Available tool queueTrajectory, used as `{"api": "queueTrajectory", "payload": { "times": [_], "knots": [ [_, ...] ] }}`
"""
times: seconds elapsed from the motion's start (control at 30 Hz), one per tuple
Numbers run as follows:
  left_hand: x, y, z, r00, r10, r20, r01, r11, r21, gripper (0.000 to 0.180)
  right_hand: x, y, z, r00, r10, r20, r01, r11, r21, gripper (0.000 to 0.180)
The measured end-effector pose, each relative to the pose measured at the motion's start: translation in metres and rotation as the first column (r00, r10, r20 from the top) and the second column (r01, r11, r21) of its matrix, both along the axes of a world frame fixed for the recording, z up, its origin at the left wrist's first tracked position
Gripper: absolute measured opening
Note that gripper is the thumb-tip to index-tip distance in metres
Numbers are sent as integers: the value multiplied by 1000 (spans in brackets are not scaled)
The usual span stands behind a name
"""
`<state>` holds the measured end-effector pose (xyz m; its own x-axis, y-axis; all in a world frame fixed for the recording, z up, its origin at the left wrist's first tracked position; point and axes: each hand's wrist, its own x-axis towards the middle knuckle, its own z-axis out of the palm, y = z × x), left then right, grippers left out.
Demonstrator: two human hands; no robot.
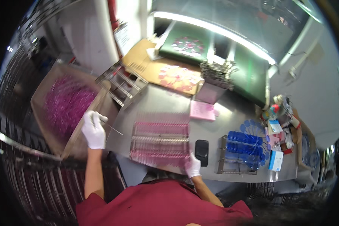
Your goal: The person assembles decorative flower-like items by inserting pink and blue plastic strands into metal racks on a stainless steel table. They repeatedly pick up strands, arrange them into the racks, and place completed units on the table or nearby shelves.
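Hands (93, 130) at pink rack (160, 143) edges

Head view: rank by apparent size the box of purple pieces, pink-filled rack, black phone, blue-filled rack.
1. Box of purple pieces
2. Pink-filled rack
3. Blue-filled rack; sits nearer the fisheye rim, so its gap to the pink one is unsure
4. Black phone

Strong fisheye view: black vignette rings the frame, straight edges bow toward the rim. Main light is a long tube lamp (214, 32) at the top, blown out to white, with a pale sheen spreading over the grey metal table (165, 101). Centre evenly bright; left side with the wire racks falls dim. Motion blur smears the pink rack (160, 141) and the gloved right hand (193, 167). Left hand (93, 130) sharper, its white glove nearly overexposed. Far corners soft, murky.
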<state>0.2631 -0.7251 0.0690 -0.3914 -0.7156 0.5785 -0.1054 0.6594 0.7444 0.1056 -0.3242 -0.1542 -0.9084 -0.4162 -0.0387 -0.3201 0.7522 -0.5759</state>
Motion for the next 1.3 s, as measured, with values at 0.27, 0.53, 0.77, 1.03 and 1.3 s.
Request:
{"api": "queueTrajectory", "payload": {
  "times": [0.27,0.53,0.77,1.03,1.3],
  "knots": [
    [22,13,-57,977,58,-205,92,753,652,12,-66,12,42,972,-66,226,130,951,-280,30],
    [26,-44,-57,957,126,-263,149,563,813,14,-116,9,44,963,-85,255,143,966,-215,13],
    [33,-48,-91,971,140,-196,133,370,920,18,-138,14,27,970,-25,241,93,957,-275,10],
    [38,-52,-94,934,277,-226,104,394,913,16,-139,11,41,979,2,204,43,975,-217,11],
    [27,-51,-92,937,262,-232,111,407,907,13,-148,16,29,971,0,240,58,971,-232,10]
  ]
}}
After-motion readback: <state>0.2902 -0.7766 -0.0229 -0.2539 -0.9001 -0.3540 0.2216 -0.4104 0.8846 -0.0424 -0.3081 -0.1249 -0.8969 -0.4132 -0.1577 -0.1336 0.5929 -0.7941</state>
